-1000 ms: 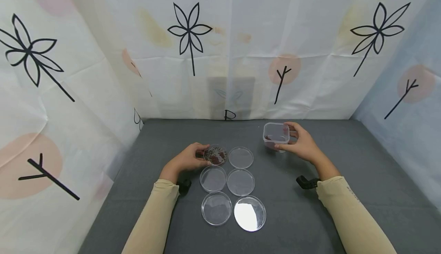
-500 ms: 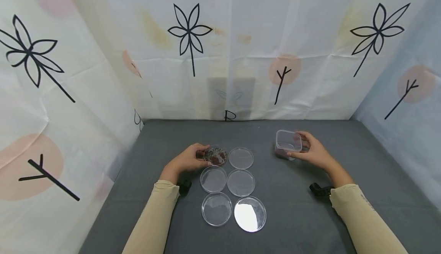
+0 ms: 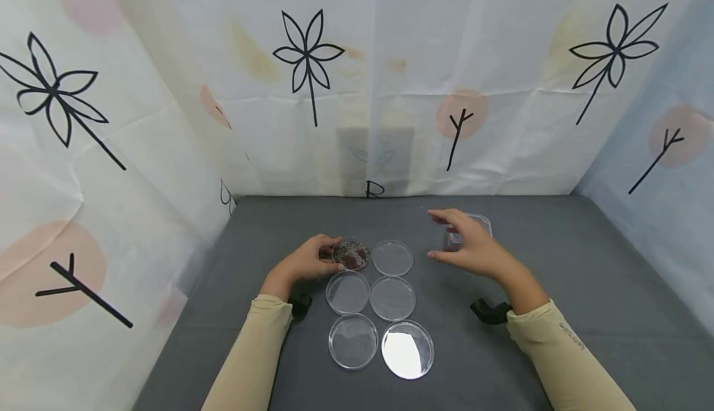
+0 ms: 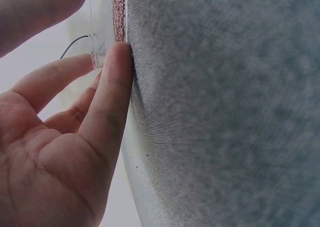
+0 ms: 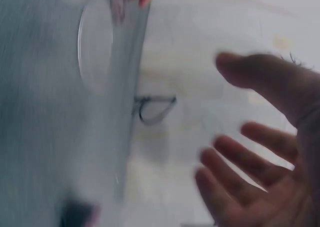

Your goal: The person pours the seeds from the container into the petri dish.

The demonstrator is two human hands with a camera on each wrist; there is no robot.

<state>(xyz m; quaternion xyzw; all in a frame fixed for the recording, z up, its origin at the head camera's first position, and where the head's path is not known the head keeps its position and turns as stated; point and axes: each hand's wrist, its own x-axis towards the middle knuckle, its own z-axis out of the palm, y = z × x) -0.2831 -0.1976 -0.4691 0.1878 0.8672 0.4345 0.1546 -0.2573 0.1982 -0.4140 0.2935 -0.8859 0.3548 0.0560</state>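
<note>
My left hand (image 3: pixel 304 261) grips the left side of a clear petri dish (image 3: pixel 356 253) that holds reddish-brown granules and lies on the table. In the left wrist view, fingertips (image 4: pixel 120 57) touch the dish's edge beside the layer of granules (image 4: pixel 119 17). My right hand (image 3: pixel 471 245) is held with fingers and thumb spread and nothing between them. Behind it stands a clear rectangular plastic box (image 3: pixel 484 222), mostly hidden by the hand. The right wrist view shows the same hand (image 5: pixel 250 182) blurred and apart from anything.
Several more clear petri dishes, such as the one at the back right (image 3: pixel 393 258) and the shiny one at the front right (image 3: pixel 408 349), lie in two columns on the grey table (image 3: pixel 446 361). A patterned white cloth (image 3: pixel 390 39) hangs behind and at the sides.
My right hand has carried the plastic box to the right, let go of it and moved back leftward with spread fingers. The left hand keeps its grip on the petri dish.
</note>
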